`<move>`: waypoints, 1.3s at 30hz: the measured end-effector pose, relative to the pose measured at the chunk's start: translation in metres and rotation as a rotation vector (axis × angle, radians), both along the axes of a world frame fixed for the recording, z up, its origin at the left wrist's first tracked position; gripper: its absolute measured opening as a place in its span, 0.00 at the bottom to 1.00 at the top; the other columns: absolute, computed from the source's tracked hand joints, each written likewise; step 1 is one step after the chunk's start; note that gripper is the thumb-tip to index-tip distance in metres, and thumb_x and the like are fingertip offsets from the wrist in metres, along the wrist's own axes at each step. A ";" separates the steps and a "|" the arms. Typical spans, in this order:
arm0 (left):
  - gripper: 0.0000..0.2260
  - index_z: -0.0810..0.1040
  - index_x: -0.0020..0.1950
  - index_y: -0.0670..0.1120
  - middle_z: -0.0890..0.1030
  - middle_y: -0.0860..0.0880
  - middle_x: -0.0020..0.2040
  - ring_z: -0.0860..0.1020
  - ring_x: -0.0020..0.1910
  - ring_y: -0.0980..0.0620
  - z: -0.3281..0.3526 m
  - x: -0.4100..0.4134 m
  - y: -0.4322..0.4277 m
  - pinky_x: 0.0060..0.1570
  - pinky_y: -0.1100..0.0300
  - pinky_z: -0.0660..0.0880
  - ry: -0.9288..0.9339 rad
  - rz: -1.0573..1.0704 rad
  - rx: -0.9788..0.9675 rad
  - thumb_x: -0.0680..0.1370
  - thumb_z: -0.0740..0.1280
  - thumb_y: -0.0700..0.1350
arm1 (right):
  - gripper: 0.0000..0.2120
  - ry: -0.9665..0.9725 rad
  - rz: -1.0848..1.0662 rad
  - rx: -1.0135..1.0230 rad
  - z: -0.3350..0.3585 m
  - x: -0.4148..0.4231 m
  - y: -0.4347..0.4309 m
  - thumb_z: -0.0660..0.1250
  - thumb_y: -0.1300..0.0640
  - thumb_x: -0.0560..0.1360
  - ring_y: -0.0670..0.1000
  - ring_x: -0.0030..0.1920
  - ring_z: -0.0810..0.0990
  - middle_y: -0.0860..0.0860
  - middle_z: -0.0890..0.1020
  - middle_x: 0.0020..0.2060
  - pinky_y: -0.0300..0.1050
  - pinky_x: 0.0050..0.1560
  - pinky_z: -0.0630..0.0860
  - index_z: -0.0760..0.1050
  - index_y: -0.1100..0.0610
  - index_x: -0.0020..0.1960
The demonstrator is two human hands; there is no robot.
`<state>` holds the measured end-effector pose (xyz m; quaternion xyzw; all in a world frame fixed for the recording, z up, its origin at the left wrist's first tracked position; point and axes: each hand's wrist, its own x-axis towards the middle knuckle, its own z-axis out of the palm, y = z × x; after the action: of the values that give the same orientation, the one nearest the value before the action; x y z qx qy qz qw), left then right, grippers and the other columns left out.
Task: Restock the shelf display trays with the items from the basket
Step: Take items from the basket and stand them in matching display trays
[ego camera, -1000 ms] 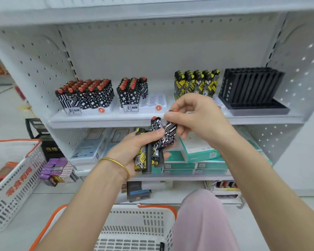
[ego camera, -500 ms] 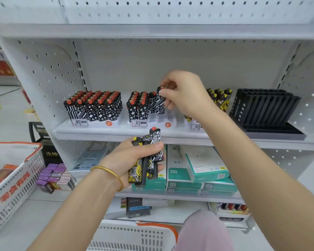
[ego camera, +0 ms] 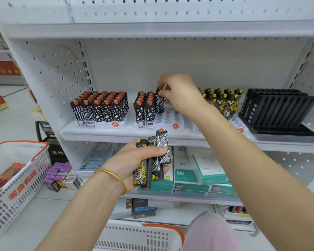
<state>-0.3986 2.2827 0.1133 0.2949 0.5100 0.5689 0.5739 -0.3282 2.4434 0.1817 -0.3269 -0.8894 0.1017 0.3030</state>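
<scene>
white pegboard shelf [ego camera: 98, 135] | right fingers [ego camera: 168, 100] pinch lighter [ego camera: 159, 105] | left fingers [ego camera: 157, 150] grip lighter bundle [ego camera: 149, 171] | basket [ego camera: 143, 238] below

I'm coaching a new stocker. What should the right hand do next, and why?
Probably press the patterned lighter down until it seats, then let go: the right hand pinches its top over the half-filled white tray, whose nearby slots stand empty, and the left hand grips spare lighters waiting.
</scene>
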 end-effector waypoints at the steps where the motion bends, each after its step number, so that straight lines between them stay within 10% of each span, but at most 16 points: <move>1: 0.17 0.75 0.46 0.36 0.81 0.38 0.35 0.79 0.27 0.46 0.000 0.000 0.000 0.27 0.58 0.77 -0.007 -0.002 -0.001 0.59 0.71 0.37 | 0.08 -0.022 0.009 -0.014 0.003 0.001 0.000 0.64 0.62 0.76 0.60 0.47 0.80 0.57 0.77 0.42 0.56 0.50 0.78 0.76 0.61 0.55; 14: 0.18 0.75 0.50 0.36 0.80 0.40 0.35 0.78 0.26 0.46 0.003 0.005 -0.004 0.26 0.59 0.76 -0.019 0.072 0.010 0.62 0.71 0.35 | 0.10 -0.217 -0.129 0.273 -0.012 0.004 -0.009 0.60 0.64 0.77 0.60 0.46 0.77 0.56 0.74 0.43 0.45 0.41 0.71 0.74 0.63 0.57; 17: 0.17 0.75 0.54 0.36 0.81 0.41 0.36 0.79 0.27 0.46 0.002 0.006 -0.003 0.26 0.59 0.76 -0.006 0.112 0.018 0.67 0.71 0.33 | 0.12 0.019 -0.035 0.045 0.002 0.028 -0.031 0.61 0.63 0.77 0.49 0.41 0.82 0.57 0.81 0.47 0.43 0.44 0.78 0.74 0.60 0.60; 20: 0.14 0.77 0.53 0.37 0.81 0.41 0.36 0.79 0.28 0.47 0.001 0.007 -0.001 0.27 0.59 0.77 0.013 0.150 0.034 0.68 0.71 0.33 | 0.08 -0.191 0.086 -0.223 0.008 0.049 -0.054 0.63 0.52 0.77 0.42 0.23 0.75 0.50 0.81 0.34 0.33 0.24 0.72 0.78 0.56 0.47; 29: 0.07 0.79 0.48 0.38 0.83 0.42 0.40 0.82 0.34 0.50 0.003 0.011 0.003 0.30 0.59 0.79 -0.037 0.174 0.062 0.70 0.70 0.34 | 0.03 -0.163 0.231 -0.400 0.016 0.055 -0.051 0.70 0.63 0.72 0.39 0.24 0.74 0.51 0.80 0.33 0.33 0.25 0.71 0.79 0.60 0.46; 33: 0.04 0.78 0.46 0.36 0.84 0.41 0.42 0.83 0.36 0.51 0.004 0.009 0.001 0.30 0.60 0.78 -0.155 0.150 0.078 0.73 0.65 0.31 | 0.04 0.126 0.105 -0.225 0.027 0.044 -0.035 0.69 0.65 0.72 0.47 0.28 0.76 0.52 0.79 0.37 0.40 0.31 0.76 0.78 0.60 0.47; 39: 0.08 0.78 0.50 0.32 0.84 0.42 0.40 0.82 0.33 0.52 0.004 0.011 -0.003 0.31 0.60 0.79 -0.223 0.094 0.066 0.75 0.62 0.30 | 0.08 0.027 0.020 0.015 0.006 0.010 -0.015 0.69 0.63 0.72 0.53 0.38 0.73 0.53 0.73 0.45 0.45 0.44 0.75 0.79 0.57 0.51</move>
<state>-0.3875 2.2793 0.1173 0.2242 0.4371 0.6408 0.5899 -0.3183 2.4285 0.1873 -0.3146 -0.8891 0.1024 0.3162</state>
